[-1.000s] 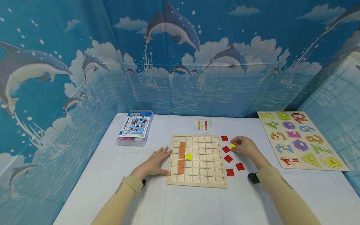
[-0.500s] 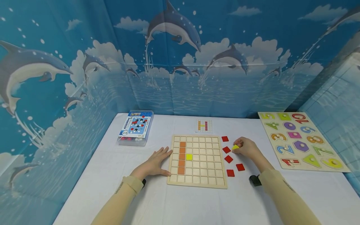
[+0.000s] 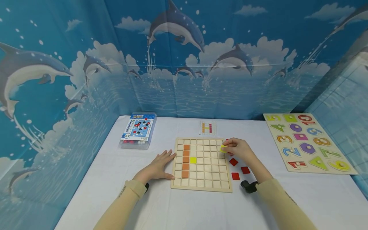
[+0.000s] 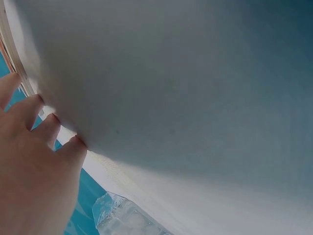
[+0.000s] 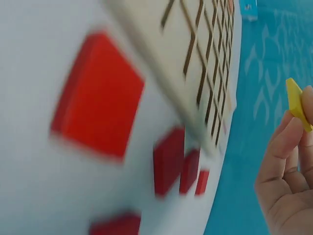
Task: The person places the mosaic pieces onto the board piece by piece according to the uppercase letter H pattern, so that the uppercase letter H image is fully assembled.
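Note:
A wooden grid board [image 3: 201, 183] lies mid-table, with a column of orange tiles [image 3: 186, 160] and one yellow tile beside the column [image 3: 193, 160]. My left hand [image 3: 157, 166] rests along the board's left edge, fingers spread; in the left wrist view its fingertips [image 4: 73, 147] touch the table by the board. My right hand [image 3: 238, 149] pinches a second yellow tile [image 5: 295, 100] between thumb and finger, held above the board's upper right edge. Below that hand lie several red tiles [image 3: 235, 176], some partly hidden by it.
Behind the board lies a small pattern card [image 3: 208, 128]. A clear plastic box with a molecule picture [image 3: 139, 131] stands at the back left. On the right is a number-and-shape puzzle board [image 3: 309, 145]. A dolphin-printed curtain [image 3: 184, 89] stands behind the table.
My right hand has moved left with the yellow tile, from beyond the red tiles to the board's right edge. The left hand stays in place.

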Available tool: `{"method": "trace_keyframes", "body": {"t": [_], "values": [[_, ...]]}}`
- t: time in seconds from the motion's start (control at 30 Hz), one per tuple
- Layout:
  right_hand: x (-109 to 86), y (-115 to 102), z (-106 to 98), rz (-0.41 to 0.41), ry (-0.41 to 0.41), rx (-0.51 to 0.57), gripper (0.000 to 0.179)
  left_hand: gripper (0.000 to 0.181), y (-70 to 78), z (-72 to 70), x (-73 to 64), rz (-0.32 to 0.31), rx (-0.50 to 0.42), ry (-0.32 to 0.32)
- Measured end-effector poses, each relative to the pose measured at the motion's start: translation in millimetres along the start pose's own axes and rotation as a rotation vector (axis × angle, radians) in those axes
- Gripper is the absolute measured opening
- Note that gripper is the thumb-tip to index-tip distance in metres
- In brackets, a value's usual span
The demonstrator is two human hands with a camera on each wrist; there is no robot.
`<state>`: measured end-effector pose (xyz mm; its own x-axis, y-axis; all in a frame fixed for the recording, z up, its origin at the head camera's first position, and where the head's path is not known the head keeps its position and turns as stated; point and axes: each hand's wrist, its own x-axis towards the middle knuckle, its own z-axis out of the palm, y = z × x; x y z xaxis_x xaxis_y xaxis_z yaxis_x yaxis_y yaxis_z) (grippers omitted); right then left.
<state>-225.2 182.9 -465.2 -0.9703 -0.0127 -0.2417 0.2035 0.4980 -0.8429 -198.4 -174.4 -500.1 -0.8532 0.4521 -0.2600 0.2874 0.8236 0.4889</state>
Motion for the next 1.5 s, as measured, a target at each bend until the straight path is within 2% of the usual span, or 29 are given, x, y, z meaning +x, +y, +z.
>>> {"method": "trace_keyframes", "body": {"t": [0.17, 0.4, 0.57, 0.67, 0.9, 1.1, 1.5], "values": [[-7.0, -7.9, 30.6, -0.017, -0.043, 0.036, 0.032, 0.1, 0.8, -0.2, 0.0, 0.001, -0.002, 0.0], [-11.6, -12.7, 65.2, 0.021, -0.068, 0.135, 0.026, 0.1, 2.1, -0.5, 0.0, -0.003, -0.006, 0.002], [-11.2, -19.1, 80.6, 0.036, -0.057, 0.109, 0.021, 0.1, 2.2, -1.4, -0.5, -0.002, -0.01, 0.001], [-9.9, -22.0, 85.9, 0.027, -0.061, 0.079, 0.018, 0.1, 2.4, -1.6, -0.6, -0.001, -0.01, 0.001], [-5.3, -25.6, 90.5, 0.076, -0.054, -0.035, 0.013, 0.1, 1.9, -1.7, -0.2, -0.001, -0.014, -0.003], [-3.8, -27.9, 91.8, 0.082, -0.055, -0.107, 0.009, 0.1, 0.4, -0.9, 0.5, 0.0, -0.014, -0.002], [-3.4, -30.8, 93.0, 0.082, -0.037, -0.136, 0.008, 0.1, -0.5, -0.2, 1.2, 0.002, -0.013, 0.002]]}}
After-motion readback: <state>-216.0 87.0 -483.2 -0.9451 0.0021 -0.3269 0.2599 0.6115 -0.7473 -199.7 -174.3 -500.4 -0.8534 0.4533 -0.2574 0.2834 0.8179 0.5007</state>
